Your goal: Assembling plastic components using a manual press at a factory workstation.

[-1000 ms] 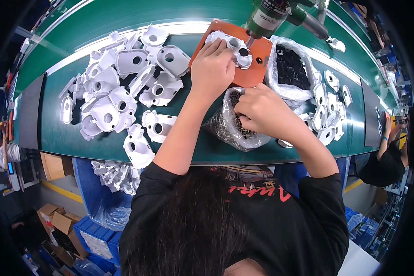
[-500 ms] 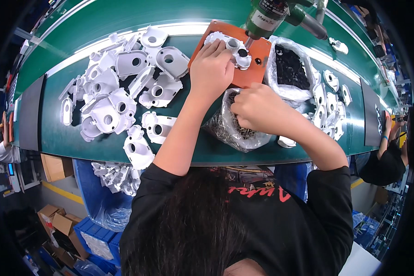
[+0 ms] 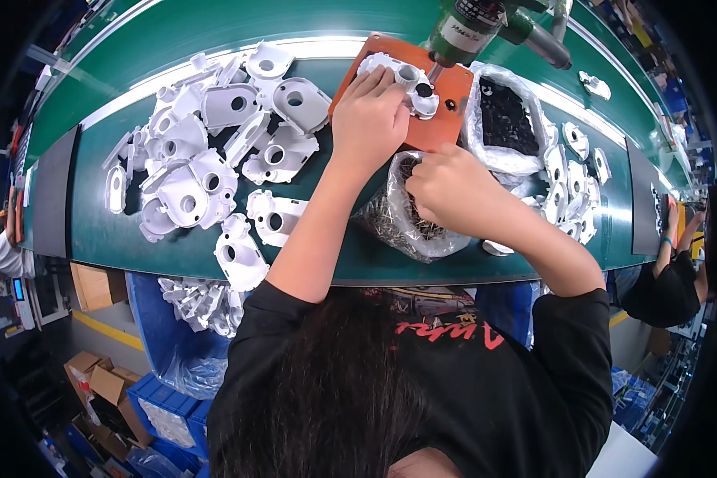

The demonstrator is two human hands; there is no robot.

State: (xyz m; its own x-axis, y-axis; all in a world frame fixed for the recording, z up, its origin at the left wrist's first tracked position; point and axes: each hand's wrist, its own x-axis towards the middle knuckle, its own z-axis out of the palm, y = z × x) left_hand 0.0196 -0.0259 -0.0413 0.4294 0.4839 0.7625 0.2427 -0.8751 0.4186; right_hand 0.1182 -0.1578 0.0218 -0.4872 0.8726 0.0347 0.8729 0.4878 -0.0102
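Where white housings (image 3: 215, 151) crowd, green conveyor belt (image 3: 103, 231), factory floor.

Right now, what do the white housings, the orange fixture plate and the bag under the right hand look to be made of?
White housings: probably moulded plastic, matte, uniform white with round bosses. Orange fixture plate: rigid flat board, likely plastic or resin, smooth and evenly coloured. Bag under the right hand: thin clear plastic film, wrinkled and glossy; its small dark contents look like metal screws, though they are too small to be sure.
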